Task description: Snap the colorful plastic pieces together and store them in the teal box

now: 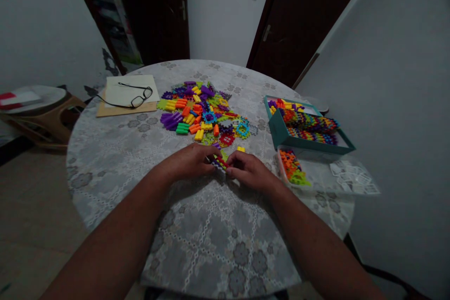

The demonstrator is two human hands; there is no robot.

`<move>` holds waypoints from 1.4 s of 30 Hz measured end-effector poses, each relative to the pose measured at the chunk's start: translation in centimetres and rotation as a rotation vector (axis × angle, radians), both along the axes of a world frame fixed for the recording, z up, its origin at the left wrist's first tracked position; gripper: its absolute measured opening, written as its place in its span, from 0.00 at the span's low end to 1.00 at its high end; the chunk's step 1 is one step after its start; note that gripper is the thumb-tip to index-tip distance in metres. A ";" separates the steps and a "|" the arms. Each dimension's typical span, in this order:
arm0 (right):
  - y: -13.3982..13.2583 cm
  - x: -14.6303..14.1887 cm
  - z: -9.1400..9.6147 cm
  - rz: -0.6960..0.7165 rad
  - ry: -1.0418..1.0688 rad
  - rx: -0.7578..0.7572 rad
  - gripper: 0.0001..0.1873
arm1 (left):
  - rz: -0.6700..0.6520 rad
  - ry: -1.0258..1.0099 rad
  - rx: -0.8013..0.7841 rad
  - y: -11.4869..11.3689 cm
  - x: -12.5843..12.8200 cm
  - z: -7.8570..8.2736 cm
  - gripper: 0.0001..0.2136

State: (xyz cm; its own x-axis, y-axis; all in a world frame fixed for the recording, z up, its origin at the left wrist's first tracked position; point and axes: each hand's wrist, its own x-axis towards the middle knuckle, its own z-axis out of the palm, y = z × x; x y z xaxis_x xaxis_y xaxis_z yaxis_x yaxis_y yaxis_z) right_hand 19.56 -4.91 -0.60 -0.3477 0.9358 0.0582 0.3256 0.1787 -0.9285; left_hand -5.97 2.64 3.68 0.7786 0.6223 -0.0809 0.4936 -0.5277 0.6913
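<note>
My left hand (195, 161) and my right hand (248, 168) meet at the near side of a heap of plastic building pieces (207, 115). Between them they grip a small stack of toothed plastic pieces (221, 163), with red, purple and pale layers showing. The fingers of both hands are closed on the stack's two ends, hiding part of it. A yellow piece (241, 149) lies just beyond my right fingers. The heap mixes yellow, orange, green and purple connectors with flat gear-edged pieces.
At the right stand a teal box (309, 136) with rows of stacked pieces and a clear tub (290, 168) of orange and green ones. White pieces (353, 177) lie in clear plastic near the right edge. Glasses (137, 100) rest on paper at the left. A patterned cloth (211, 234) covers the round table.
</note>
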 end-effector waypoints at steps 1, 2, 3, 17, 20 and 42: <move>0.0 0.0 0.0 0.041 0.031 -0.037 0.07 | -0.014 0.019 -0.006 0.0 -0.2 0.2 0.14; 0.1 0.1 0.0 0.058 0.044 -0.057 0.08 | -0.023 0.033 -0.014 0.0 -0.4 0.4 0.13; 0.2 0.1 0.0 0.042 0.030 -0.041 0.09 | -0.026 0.039 -0.020 0.0 -0.5 0.5 0.13; 0.4 -3.1 -0.5 -0.198 -0.808 0.305 0.14 | -0.029 0.087 -0.015 0.5 -1.4 0.6 0.12; 0.3 -3.0 -0.1 -0.171 -0.830 0.265 0.11 | -0.044 0.096 0.016 0.7 -1.2 0.3 0.13; 0.8 1.2 0.1 -0.072 -0.349 0.388 0.38 | 0.130 -0.165 0.138 0.0 2.0 -3.2 0.12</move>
